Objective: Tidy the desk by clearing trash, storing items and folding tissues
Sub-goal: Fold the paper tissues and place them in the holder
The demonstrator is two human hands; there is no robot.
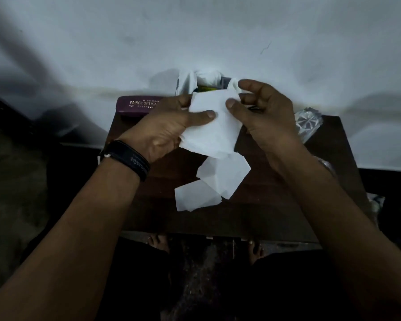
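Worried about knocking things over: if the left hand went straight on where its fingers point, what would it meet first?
Beyond the tissue it grips, the left hand would likely meet the tissue-stuffed holder at the wall; depth is unclear.

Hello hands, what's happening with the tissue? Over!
Left hand grips tissue, right hand pinches its edge. Held above desk. Loose tissues lie below; nothing blocking.

Plain white tissue [214, 128]; two more sheets [222, 177], also white, mid-desk; the desk [276, 205] dark brown; at its far left corner a maroon case [137, 107] with pale lettering; at its right edge a clear wrapper [307, 122] with a silvery starburst print; black wristband [127, 159]; wall [195, 31] off-white.
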